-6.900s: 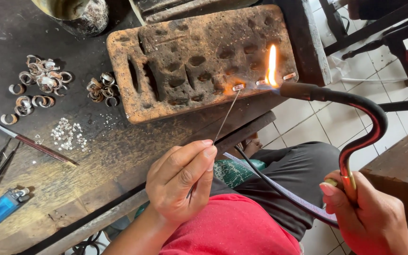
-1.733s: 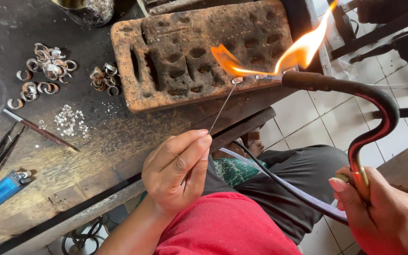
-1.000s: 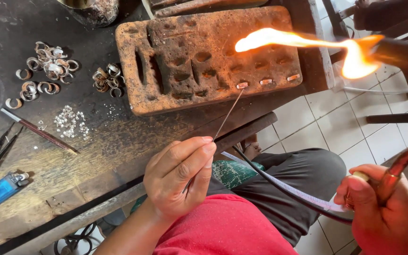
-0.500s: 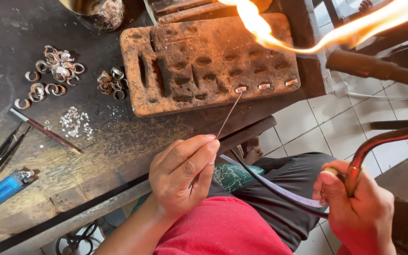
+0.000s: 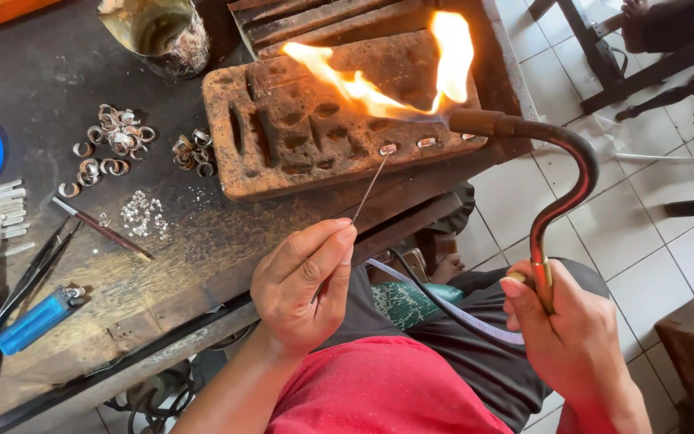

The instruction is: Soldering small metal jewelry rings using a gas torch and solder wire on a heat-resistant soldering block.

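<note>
Two hands work at a dark, scorched bench (image 5: pixel 58 88) filling the left and centre of the frame, with white floor tiles (image 5: pixel 652 217) at right. Left hand (image 5: pixel 303 281), centre, pinches a thin wire (image 5: pixel 371 186) whose tip meets a small ring (image 5: pixel 388 149) on the pitted block (image 5: pixel 323 128) above. Right hand (image 5: pixel 576 345), lower right, grips the curved torch (image 5: pixel 560 201), its flame (image 5: pixel 395 80) over the block.

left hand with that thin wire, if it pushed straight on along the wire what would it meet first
Probably the small metal ring on the scorched block; the wire from the left hand already ends at it, though depth is unclear.
</note>
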